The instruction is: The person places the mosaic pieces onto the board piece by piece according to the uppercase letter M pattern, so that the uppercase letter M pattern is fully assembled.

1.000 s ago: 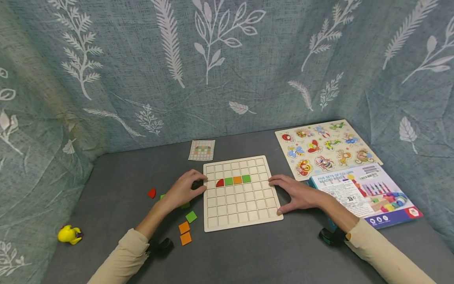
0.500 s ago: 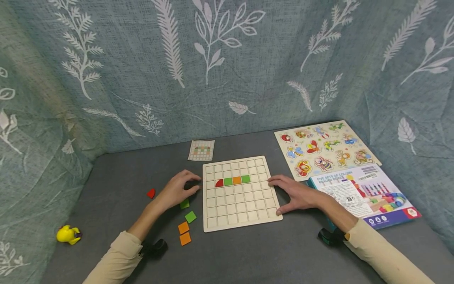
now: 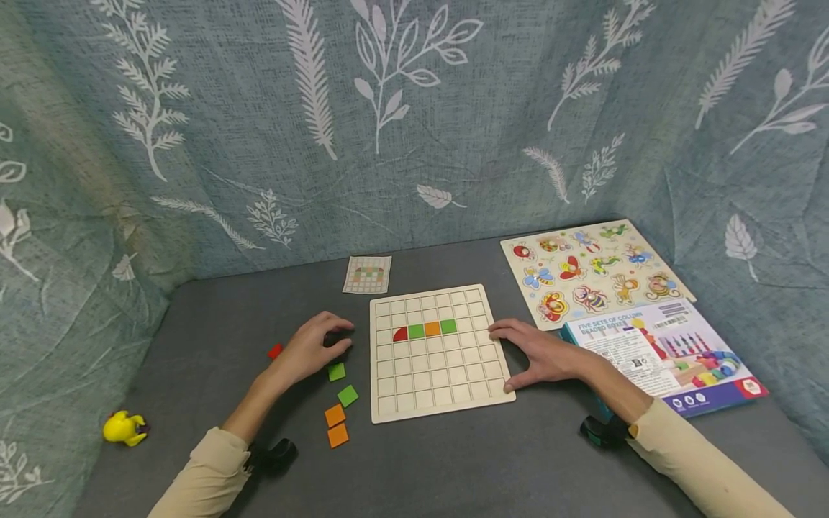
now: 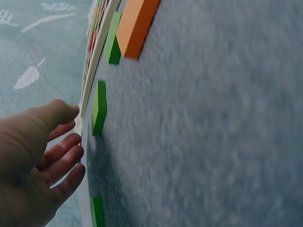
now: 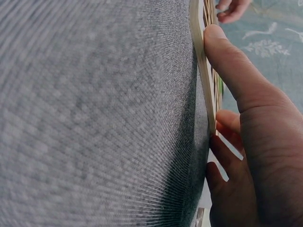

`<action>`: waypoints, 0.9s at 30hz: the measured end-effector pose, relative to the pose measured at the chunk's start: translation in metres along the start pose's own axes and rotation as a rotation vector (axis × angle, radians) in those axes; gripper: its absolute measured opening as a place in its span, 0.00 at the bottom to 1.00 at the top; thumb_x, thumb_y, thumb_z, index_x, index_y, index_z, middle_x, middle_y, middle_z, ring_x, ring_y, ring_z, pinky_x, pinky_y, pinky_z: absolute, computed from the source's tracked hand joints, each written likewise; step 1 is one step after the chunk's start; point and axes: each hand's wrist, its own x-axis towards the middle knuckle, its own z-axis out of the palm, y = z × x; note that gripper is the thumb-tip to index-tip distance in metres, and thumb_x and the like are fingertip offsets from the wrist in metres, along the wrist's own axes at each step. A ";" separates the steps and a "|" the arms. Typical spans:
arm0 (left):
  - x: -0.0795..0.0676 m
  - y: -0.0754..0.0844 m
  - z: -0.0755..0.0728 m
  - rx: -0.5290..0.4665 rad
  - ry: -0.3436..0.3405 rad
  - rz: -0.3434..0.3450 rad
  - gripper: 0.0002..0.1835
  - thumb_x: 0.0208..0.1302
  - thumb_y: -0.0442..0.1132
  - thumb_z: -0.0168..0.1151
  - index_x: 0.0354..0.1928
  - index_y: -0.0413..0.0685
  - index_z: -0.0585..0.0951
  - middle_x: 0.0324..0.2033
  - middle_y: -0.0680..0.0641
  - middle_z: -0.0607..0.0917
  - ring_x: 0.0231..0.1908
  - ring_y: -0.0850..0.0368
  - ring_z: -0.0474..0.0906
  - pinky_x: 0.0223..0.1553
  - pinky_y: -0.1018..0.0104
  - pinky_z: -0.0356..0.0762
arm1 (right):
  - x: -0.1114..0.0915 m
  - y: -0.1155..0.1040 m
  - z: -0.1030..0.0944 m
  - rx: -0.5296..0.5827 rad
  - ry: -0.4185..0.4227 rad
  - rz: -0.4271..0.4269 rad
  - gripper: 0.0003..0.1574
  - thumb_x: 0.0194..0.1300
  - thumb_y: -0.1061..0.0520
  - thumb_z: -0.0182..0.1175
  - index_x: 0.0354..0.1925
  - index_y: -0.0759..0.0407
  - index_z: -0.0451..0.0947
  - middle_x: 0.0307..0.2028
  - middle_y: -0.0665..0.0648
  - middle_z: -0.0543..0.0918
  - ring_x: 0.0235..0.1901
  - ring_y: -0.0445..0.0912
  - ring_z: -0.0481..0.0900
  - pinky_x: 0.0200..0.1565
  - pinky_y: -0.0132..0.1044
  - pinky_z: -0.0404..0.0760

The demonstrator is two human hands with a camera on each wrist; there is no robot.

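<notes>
On the grey counter (image 3: 453, 460), the wooden grid board (image 3: 437, 378) lies between both hands, its third row holding a red quarter-round, green, orange and green tile. The right hand (image 3: 542, 354) rests flat at the board's 3 o'clock edge, fingers straight and relaxed, thumb pressed along the rim in the right wrist view; it grips nothing. The left hand (image 3: 312, 347) lies just off the board's 9 o'clock side, apart from it, palm down with fingers loosely curved and holding nothing. A green tile (image 3: 336, 372) sits at the left hand's 5 o'clock, just beside the fingers. A red piece (image 3: 275, 351) lies at its 9 o'clock. Both forearms, in cream sleeves, angle inward from 6 o'clock.
</notes>
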 end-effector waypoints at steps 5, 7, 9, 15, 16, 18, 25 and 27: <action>-0.002 -0.008 -0.004 0.003 0.020 -0.006 0.16 0.63 0.36 0.64 0.52 0.41 0.81 0.47 0.40 0.80 0.48 0.43 0.79 0.50 0.47 0.77 | 0.000 0.000 0.000 0.001 -0.003 -0.004 0.55 0.51 0.31 0.69 0.67 0.56 0.64 0.69 0.54 0.63 0.69 0.50 0.63 0.64 0.52 0.68; -0.003 -0.010 -0.006 0.003 0.020 -0.011 0.16 0.63 0.36 0.64 0.52 0.40 0.81 0.47 0.39 0.80 0.48 0.43 0.79 0.50 0.47 0.77 | 0.000 0.000 0.000 0.002 -0.002 -0.003 0.55 0.51 0.31 0.69 0.67 0.56 0.64 0.69 0.54 0.63 0.69 0.50 0.63 0.64 0.52 0.68; -0.003 -0.012 -0.009 0.004 0.017 -0.011 0.16 0.64 0.36 0.64 0.52 0.40 0.81 0.47 0.39 0.80 0.48 0.42 0.78 0.50 0.47 0.77 | 0.000 -0.001 -0.001 0.002 -0.001 -0.001 0.55 0.51 0.31 0.69 0.67 0.56 0.64 0.69 0.54 0.63 0.69 0.50 0.63 0.64 0.52 0.68; -0.006 -0.016 -0.015 0.017 0.005 -0.032 0.16 0.64 0.38 0.64 0.52 0.40 0.81 0.47 0.40 0.80 0.48 0.42 0.78 0.50 0.46 0.76 | 0.000 -0.002 -0.001 -0.001 -0.002 0.002 0.55 0.51 0.31 0.69 0.67 0.56 0.64 0.69 0.54 0.63 0.69 0.50 0.64 0.64 0.52 0.69; -0.007 -0.018 -0.016 0.020 0.003 -0.033 0.16 0.64 0.38 0.64 0.52 0.40 0.81 0.47 0.39 0.81 0.48 0.42 0.78 0.50 0.45 0.76 | 0.000 -0.002 -0.001 -0.002 -0.002 0.002 0.55 0.51 0.30 0.69 0.67 0.56 0.64 0.69 0.54 0.63 0.69 0.50 0.64 0.64 0.52 0.69; -0.009 -0.020 -0.020 0.019 0.003 -0.032 0.16 0.64 0.38 0.64 0.52 0.40 0.81 0.47 0.39 0.81 0.48 0.42 0.78 0.50 0.45 0.76 | 0.000 -0.002 -0.001 -0.003 -0.003 0.002 0.55 0.51 0.30 0.69 0.67 0.56 0.64 0.69 0.54 0.63 0.68 0.50 0.64 0.64 0.52 0.68; -0.014 -0.028 -0.041 0.014 -0.022 -0.060 0.19 0.66 0.39 0.62 0.55 0.37 0.79 0.50 0.36 0.79 0.51 0.38 0.76 0.50 0.43 0.74 | 0.000 -0.002 -0.001 0.001 0.000 0.004 0.55 0.51 0.30 0.69 0.67 0.56 0.64 0.69 0.54 0.63 0.69 0.50 0.63 0.64 0.52 0.68; -0.016 -0.030 -0.046 0.014 -0.052 -0.072 0.20 0.66 0.40 0.62 0.57 0.37 0.78 0.51 0.35 0.78 0.52 0.37 0.76 0.50 0.42 0.74 | 0.000 -0.002 -0.001 0.003 -0.002 0.005 0.55 0.51 0.30 0.69 0.67 0.56 0.64 0.69 0.54 0.63 0.69 0.50 0.63 0.65 0.52 0.68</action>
